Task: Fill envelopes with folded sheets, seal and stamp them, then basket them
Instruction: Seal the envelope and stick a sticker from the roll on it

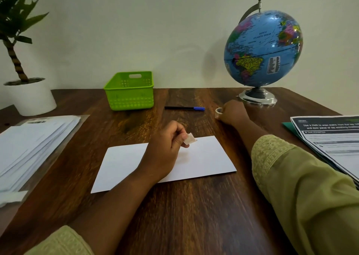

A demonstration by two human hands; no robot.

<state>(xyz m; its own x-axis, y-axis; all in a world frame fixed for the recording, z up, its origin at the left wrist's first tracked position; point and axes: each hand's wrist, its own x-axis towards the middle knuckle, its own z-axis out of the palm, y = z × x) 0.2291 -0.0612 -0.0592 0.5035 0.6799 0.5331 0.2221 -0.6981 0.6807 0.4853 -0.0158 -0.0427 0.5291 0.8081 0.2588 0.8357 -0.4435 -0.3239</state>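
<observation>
A white envelope (206, 157) lies flat in the middle of the wooden table (184, 212). My left hand (165, 147) hovers over it and pinches a small piece of tape with a jagged edge (190, 139) between thumb and fingers. My right hand (233, 112) reaches to the far right, near the globe's base, and grips a small roll of tape (219, 112) standing on the table. A green plastic basket (129, 90) stands at the back of the table, apart from both hands. A stack of white envelopes (33, 145) lies at the left edge.
A black pen with a blue cap (184, 108) lies behind the envelope. A globe on a chrome stand (262, 50) occupies the back right. Printed sheets (330, 138) lie at the right edge. A potted plant in a white pot (29, 97) stands at the back left.
</observation>
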